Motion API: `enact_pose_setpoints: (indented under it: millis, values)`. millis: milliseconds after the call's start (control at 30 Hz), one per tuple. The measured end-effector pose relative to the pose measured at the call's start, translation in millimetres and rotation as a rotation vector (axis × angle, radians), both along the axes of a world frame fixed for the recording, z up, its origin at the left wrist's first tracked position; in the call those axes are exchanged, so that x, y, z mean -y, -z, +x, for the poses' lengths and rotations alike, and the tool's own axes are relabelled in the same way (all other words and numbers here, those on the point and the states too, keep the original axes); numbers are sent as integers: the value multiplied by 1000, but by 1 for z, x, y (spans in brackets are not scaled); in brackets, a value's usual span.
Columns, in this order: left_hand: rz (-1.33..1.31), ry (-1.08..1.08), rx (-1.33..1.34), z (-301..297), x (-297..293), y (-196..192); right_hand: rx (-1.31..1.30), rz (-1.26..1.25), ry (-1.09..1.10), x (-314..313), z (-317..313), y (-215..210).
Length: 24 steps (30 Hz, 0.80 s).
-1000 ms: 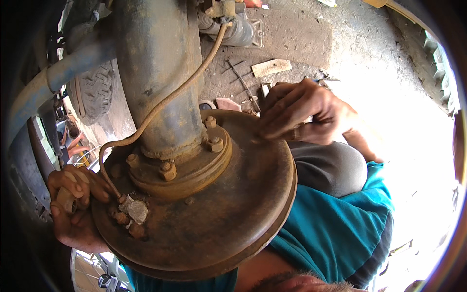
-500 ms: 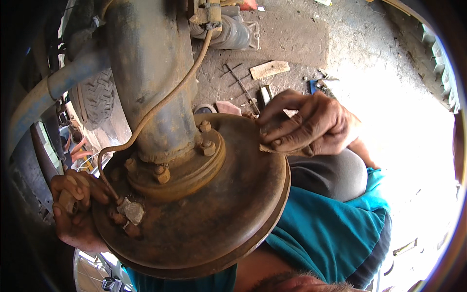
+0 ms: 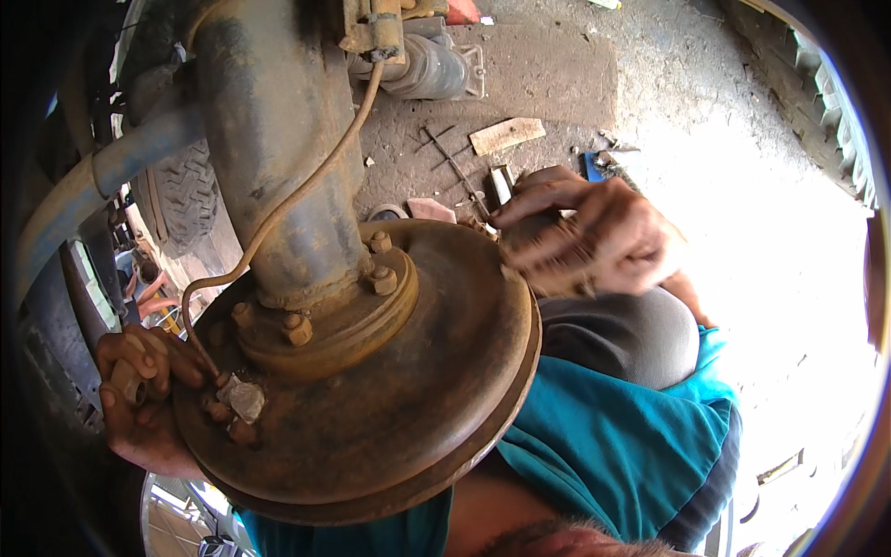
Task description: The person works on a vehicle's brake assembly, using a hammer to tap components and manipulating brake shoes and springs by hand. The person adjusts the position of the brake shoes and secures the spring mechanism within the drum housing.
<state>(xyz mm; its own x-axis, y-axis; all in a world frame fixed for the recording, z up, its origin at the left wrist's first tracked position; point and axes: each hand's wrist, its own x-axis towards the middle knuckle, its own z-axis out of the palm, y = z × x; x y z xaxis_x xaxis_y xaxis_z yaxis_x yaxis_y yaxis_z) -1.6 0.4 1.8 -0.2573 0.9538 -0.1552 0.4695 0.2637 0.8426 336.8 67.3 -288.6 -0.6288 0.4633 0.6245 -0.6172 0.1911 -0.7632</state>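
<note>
Drum (image 3: 399, 390), rusty and round, sits at the end of the axle tube (image 3: 278, 158), filling the middle of my view. My left hand (image 3: 144, 390) curls around its lower-left edge, fingers closed beside the brake line (image 3: 278, 213) fitting. My right hand (image 3: 585, 237) rests at the upper-right rim, fingers bent; I cannot tell what it holds. Scraps lie on the ground (image 3: 557, 84).

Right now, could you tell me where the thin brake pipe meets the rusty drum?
In the head view, the thin brake pipe runs down the axle tube to a fitting at the rusty drum's lower left, beside the left hand.
</note>
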Motion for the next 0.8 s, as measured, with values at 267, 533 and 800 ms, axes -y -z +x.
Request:
enact_pose_setpoints:
  millis: [267, 533, 800]
  values:
    - [35, -7, 76, 0, 1, 4, -129, -30, -6, 5, -2, -6]
    - [-27, 47, 196, -3, -1, -1, -174, -74, -88, 2, -8, -4]
    - [222, 319, 42, -30, 6, 11, 163, -139, -197, -20, -37, -14]
